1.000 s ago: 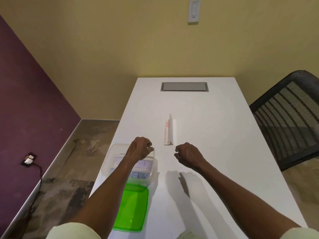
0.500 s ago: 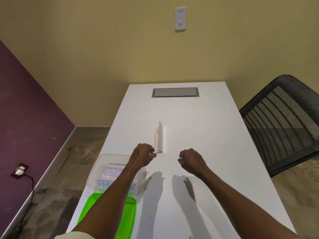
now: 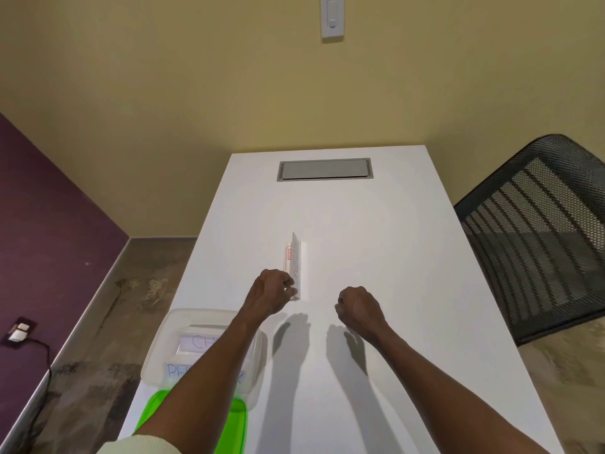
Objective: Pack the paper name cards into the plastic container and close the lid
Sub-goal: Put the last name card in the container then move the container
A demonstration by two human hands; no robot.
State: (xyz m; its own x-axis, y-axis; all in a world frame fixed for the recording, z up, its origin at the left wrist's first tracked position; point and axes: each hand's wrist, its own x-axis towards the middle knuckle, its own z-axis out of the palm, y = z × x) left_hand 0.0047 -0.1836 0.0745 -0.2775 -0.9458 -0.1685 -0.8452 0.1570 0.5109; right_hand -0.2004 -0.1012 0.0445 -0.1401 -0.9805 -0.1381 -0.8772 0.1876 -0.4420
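A folded white paper name card [image 3: 295, 261] stands on edge in the middle of the white table [image 3: 376, 257]. My left hand [image 3: 271, 294] pinches the card's near end between thumb and fingers. My right hand [image 3: 358, 306] hovers to the right of the card, fingers curled, holding nothing. A clear plastic container [image 3: 170, 342] sits at the table's near left edge with name cards [image 3: 196, 344] inside, blue lettering showing; my left forearm hides part of it. The green lid [image 3: 150, 407] lies flat just in front of the container.
A grey cable hatch [image 3: 324, 169] is set into the far end of the table. A black mesh chair [image 3: 537, 231] stands close to the table's right edge. The table's left edge drops to the floor, where a wall socket [image 3: 18, 332] sits.
My left hand moved from above the container forward to the standing card and pinched its near end. My right hand stayed beside it. The view tilted, so the table sits lower.
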